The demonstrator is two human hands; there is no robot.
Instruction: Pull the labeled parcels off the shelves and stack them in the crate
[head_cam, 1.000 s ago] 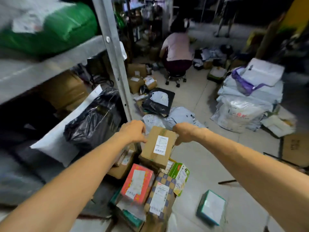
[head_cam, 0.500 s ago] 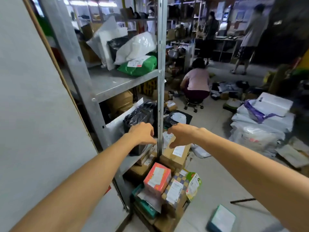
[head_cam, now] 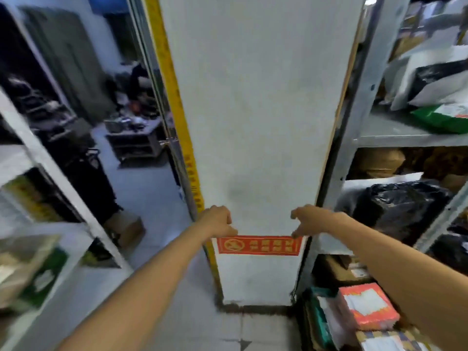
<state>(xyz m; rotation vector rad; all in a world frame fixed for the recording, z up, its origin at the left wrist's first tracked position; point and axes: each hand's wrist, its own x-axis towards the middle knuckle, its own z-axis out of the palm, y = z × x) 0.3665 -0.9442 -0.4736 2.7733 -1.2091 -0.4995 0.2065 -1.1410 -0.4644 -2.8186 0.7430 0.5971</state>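
A person's left hand (head_cam: 217, 221) and right hand (head_cam: 307, 220) reach out side by side before a white pillar (head_cam: 253, 122). Both have loosely curled fingers and hold nothing. A red sign (head_cam: 259, 245) on the pillar sits just beneath the two hands; whether either touches the pillar cannot be told.

Below and to the right of the right hand lies a pink labeled parcel (head_cam: 367, 306), its white label facing up and its long axis running from near the pillar's foot toward the lower right. A checkered parcel (head_cam: 390, 342), also labeled, lies just beneath it at the frame's edge. Whether this pile rests in a crate cannot be told.

Right of the right hand, a metal shelf rack (head_cam: 354, 122) carries a black bag (head_cam: 400, 206) at hand level. A green bag (head_cam: 445, 117) and white mailers (head_cam: 435, 89) lie on the shelf above. Left of the left hand, blurred shelves (head_cam: 63, 188) stand over the floor (head_cam: 177, 312).
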